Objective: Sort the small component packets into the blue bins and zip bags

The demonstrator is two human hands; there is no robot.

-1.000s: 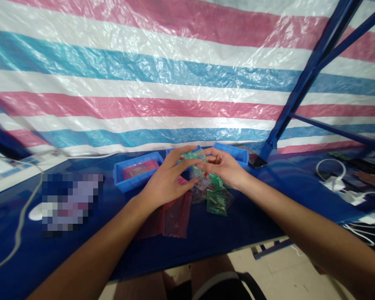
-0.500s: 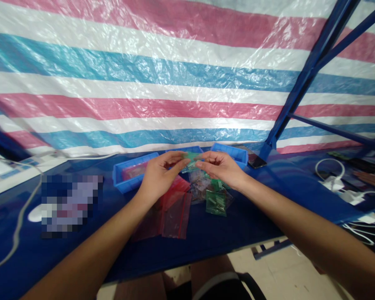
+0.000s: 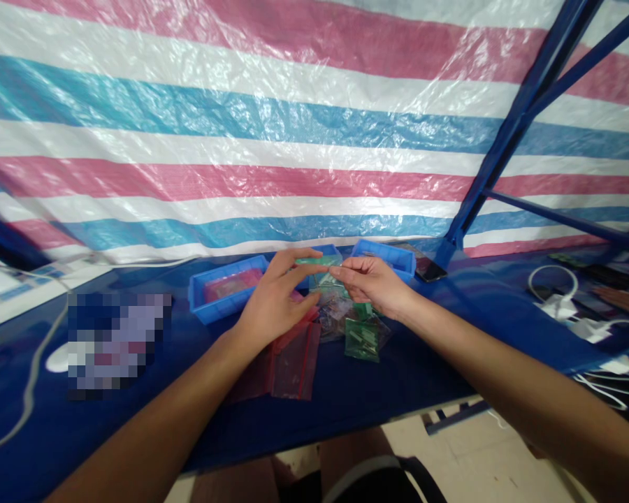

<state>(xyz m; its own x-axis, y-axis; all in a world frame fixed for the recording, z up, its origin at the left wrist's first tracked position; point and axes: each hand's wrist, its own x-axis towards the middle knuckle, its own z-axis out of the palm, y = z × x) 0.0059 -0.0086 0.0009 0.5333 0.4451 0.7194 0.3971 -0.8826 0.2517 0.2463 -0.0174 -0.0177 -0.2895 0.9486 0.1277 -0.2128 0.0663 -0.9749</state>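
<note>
My right hand [image 3: 372, 283] is closed in a pinch on the top edge of a small green zip bag [image 3: 323, 281], which hangs over the middle of the table. My left hand [image 3: 277, 293] is at the bag's left side with its fingers stretched out and apart. Its index fingertip reaches across the bag's upper part to the right fingertips. Below lies another green zip bag [image 3: 362, 340] with thin, light-coloured pieces inside. Flat red zip bags [image 3: 295, 363] lie under and in front of my left hand. Beneath the held bag is a pile of clear bags [image 3: 338, 314].
Behind my hands stand blue bins: a left bin [image 3: 204, 311] with red bags in it, a partly hidden middle bin [image 3: 329, 249], and a right bin [image 3: 409, 265]. A phone [image 3: 432, 271] lies beside the right one. White cables and chargers [image 3: 558, 307] lie far right.
The fingers of my left hand have spread from their pinch on the green bag, and its index finger now points right. My right hand keeps its pinch, nearly in place.
</note>
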